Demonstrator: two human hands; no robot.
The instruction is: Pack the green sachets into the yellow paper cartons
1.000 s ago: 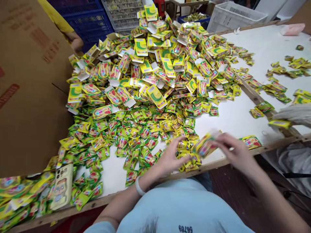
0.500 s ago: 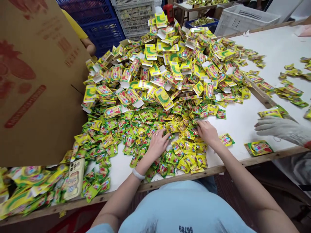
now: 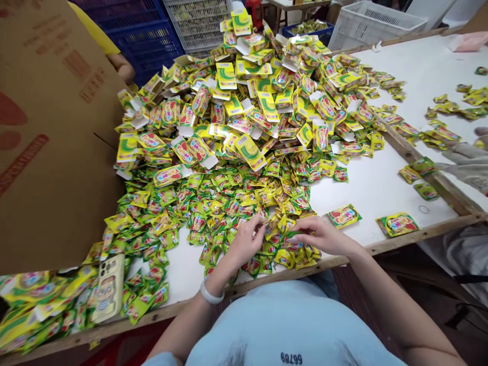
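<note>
My left hand (image 3: 246, 241) is over the front of a heap of small green and yellow candy packets (image 3: 217, 206). Its thumb and fingers are curled together, and what lies between them is too small to make out. To the right, my right hand (image 3: 322, 235) hovers low over yellow packets (image 3: 292, 256) near the table edge. A green candy packet (image 3: 292, 236) shows between its thumb and fingers. Behind both hands rises a big pile of yellow candy boxes (image 3: 249, 152), many with white flaps open.
A large cardboard carton (image 3: 57, 152) blocks the left side. A phone (image 3: 109, 290) lies among packets at front left. Two flat packs (image 3: 398, 223) (image 3: 344, 216) lie on the right. A wooden strip (image 3: 423, 165) divides the table. A co-worker's gloved hand (image 3: 468, 162) is at far right.
My right hand has drawn back toward me from the heap, with a green packet at its fingers. My left hand has moved slightly nearer. The co-worker's gloved hand has withdrawn, leaving small packets by the strip.
</note>
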